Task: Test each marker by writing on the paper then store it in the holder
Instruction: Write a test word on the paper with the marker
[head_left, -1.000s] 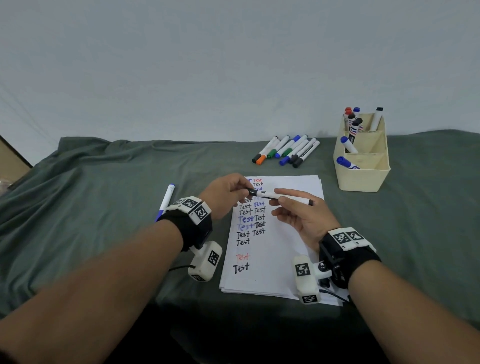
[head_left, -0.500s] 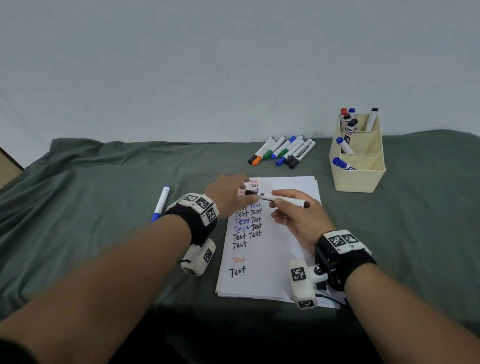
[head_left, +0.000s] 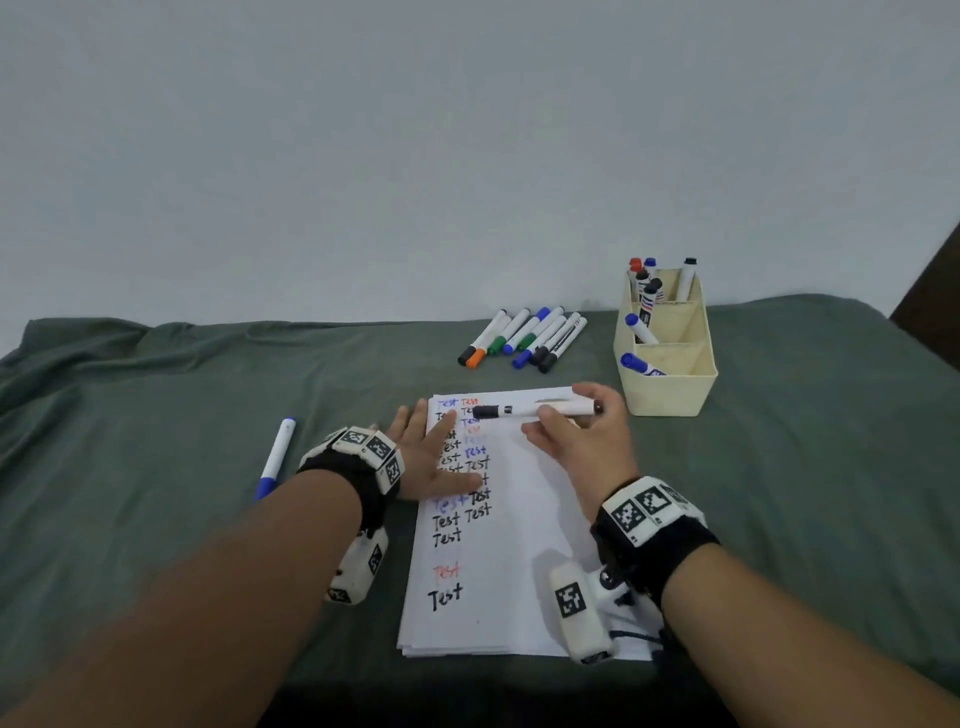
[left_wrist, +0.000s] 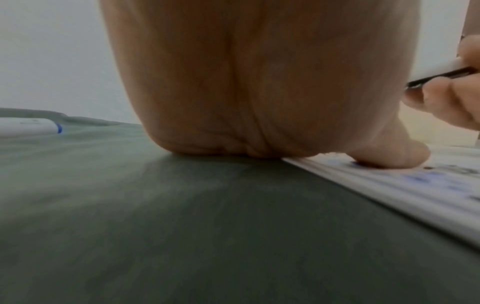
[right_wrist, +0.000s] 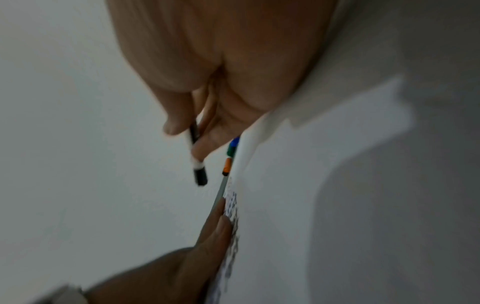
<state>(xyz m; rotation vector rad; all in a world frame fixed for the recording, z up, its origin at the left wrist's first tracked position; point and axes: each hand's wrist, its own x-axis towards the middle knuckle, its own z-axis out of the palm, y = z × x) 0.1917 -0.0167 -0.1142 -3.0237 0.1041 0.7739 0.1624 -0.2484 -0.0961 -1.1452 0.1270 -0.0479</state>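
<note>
Marker (head_left: 535, 410), black cap on, lies level in your right hand (head_left: 582, 436), pinched by its grip over the paper's (head_left: 519, 545) far edge; your left hand (head_left: 431, 457) presses flat on that paper's near-left margin, fingers straight.

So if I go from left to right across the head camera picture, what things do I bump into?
Loose blue marker → left hand flat on the paper → black marker → right hand holding it → cream holder. The marker pile at the back overlaps these, so I skipped it.
</note>
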